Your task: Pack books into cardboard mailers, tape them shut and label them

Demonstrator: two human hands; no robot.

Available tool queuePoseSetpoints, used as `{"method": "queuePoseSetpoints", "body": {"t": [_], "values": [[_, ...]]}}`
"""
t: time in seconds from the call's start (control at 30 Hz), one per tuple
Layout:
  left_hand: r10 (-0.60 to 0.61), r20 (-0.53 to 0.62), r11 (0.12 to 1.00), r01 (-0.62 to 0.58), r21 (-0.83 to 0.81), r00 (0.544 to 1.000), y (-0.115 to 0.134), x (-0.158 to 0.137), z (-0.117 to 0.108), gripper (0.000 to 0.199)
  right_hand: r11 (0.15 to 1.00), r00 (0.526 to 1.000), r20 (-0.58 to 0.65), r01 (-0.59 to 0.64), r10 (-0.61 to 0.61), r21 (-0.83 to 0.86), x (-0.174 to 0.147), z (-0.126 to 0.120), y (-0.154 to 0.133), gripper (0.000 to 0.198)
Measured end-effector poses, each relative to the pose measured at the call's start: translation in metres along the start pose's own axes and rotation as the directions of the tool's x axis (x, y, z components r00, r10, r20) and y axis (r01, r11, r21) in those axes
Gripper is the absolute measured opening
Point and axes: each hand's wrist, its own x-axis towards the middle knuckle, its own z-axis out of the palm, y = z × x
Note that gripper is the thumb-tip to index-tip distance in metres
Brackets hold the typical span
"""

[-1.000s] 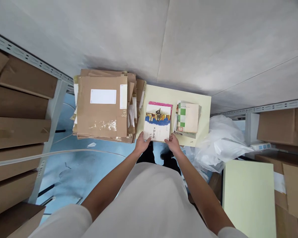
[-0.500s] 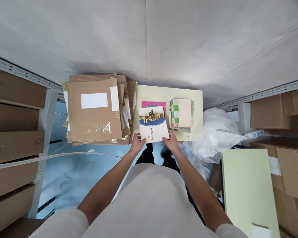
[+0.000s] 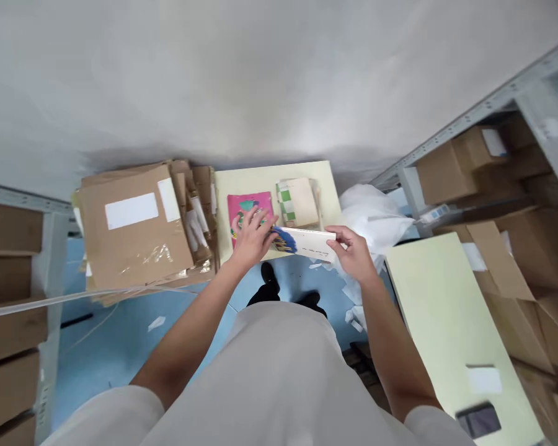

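Observation:
A white book (image 3: 312,242) with a blue and yellow picture on its cover is tilted, nearly edge-on, above the front of the table. My right hand (image 3: 353,253) pinches its right end between thumb and fingers. At the other end, my left hand (image 3: 252,236) has its fingers spread over a pink book (image 3: 236,203) lying on the table; its thumb is close to the white book, and I cannot tell whether they touch. Right of the pink book lies a small stack of books (image 3: 303,201), the top one cream with green checks.
Flattened cardboard boxes (image 3: 130,248) are piled on the left of the pale table (image 3: 255,176). White plastic wrapping (image 3: 372,217) bulges at its right. A second pale table (image 3: 439,303) bears a dark phone (image 3: 478,421). Shelves with cartons (image 3: 12,272) flank both sides.
The white book has turned from face-up to nearly edge-on and shifted right with my right hand. My left hand has left its lower corner and reached over the pink book. The view has swung right.

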Motion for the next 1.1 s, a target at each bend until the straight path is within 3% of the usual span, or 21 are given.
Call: {"method": "queuePoseSetpoints", "body": {"t": [0.1, 0.2, 0.27, 0.37, 0.4, 0.43, 0.53, 0.57, 0.6, 0.7, 0.73, 0.83, 1.0, 1.1], "values": [[0.176, 0.232, 0.974, -0.135, -0.182, 0.957, 0.042, 0.006, 0.025, 0.032, 0.999, 0.988, -0.15, 0.046, -0.045, 0.006, -0.032, -0.057, 0.002, 0.032], [0.258, 0.283, 0.912, -0.137, -0.387, 0.924, 0.093, -0.002, 0.068, 0.033, 0.999, 0.931, -0.362, 0.044, -0.048, -0.021, -0.074, -0.111, 0.021, 0.039], [0.262, 0.285, 0.858, -0.087, -0.506, 0.922, 0.129, -0.011, 0.098, 0.031, 0.992, 0.854, -0.517, -0.017, -0.049, -0.122, -0.109, -0.145, 0.04, 0.046], [0.237, 0.357, 0.772, 0.048, -0.634, 0.904, 0.182, -0.025, 0.139, 0.034, 0.964, 0.668, -0.744, -0.197, -0.001, -0.178, -0.172, -0.18, 0.074, 0.07], [0.23, 0.388, 0.743, 0.096, -0.662, 0.893, 0.199, -0.03, 0.152, 0.035, 0.966, 0.617, -0.785, -0.23, 0.049, -0.12, -0.193, -0.186, 0.086, 0.078], [0.23, 0.419, 0.714, 0.14, -0.686, 0.878, 0.215, -0.035, 0.164, 0.036, 0.973, 0.6, -0.792, -0.227, 0.115, -0.03, -0.214, -0.189, 0.097, 0.082], [0.265, 0.497, 0.635, 0.239, -0.735, 0.826, 0.26, -0.052, 0.201, 0.037, 0.953, 0.684, -0.674, -0.113, 0.28, 0.282, -0.265, -0.189, 0.128, 0.075], [0.28, 0.52, 0.627, 0.257, -0.736, 0.807, 0.274, -0.058, 0.213, 0.037, 0.932, 0.687, -0.653, -0.099, 0.318, 0.35, -0.279, -0.189, 0.136, 0.071], [0.296, 0.541, 0.631, 0.264, -0.729, 0.787, 0.287, -0.063, 0.225, 0.037, 0.914, 0.657, -0.662, -0.105, 0.36, 0.392, -0.291, -0.189, 0.144, 0.068], [0.328, 0.589, 0.687, 0.241, -0.685, 0.739, 0.319, -0.078, 0.255, 0.038, 0.878, 0.498, -0.734, -0.138, 0.461, 0.458, -0.321, -0.196, 0.164, 0.053], [0.34, 0.603, 0.706, 0.228, -0.67, 0.721, 0.327, -0.082, 0.263, 0.039, 0.868, 0.471, -0.742, -0.12, 0.478, 0.482, -0.33, -0.199, 0.169, 0.048], [0.384, 0.639, 0.718, 0.22, -0.661, 0.667, 0.345, -0.091, 0.281, 0.042, 0.83, 0.436, -0.74, -0.026, 0.512, 0.558, -0.349, -0.21, 0.183, 0.039], [0.372, 0.736, 0.778, 0.243, -0.58, 0.565, 0.354, -0.091, 0.303, 0.046, 0.792, 0.308, -0.756, 0.014, 0.578, 0.611, -0.358, -0.221, 0.203, 0.038], [0.335, 0.77, 0.842, 0.194, -0.504, 0.543, 0.352, -0.081, 0.316, 0.044, 0.787, 0.276, -0.757, 0.008, 0.592, 0.618, -0.353, -0.23, 0.214, 0.041]]}}
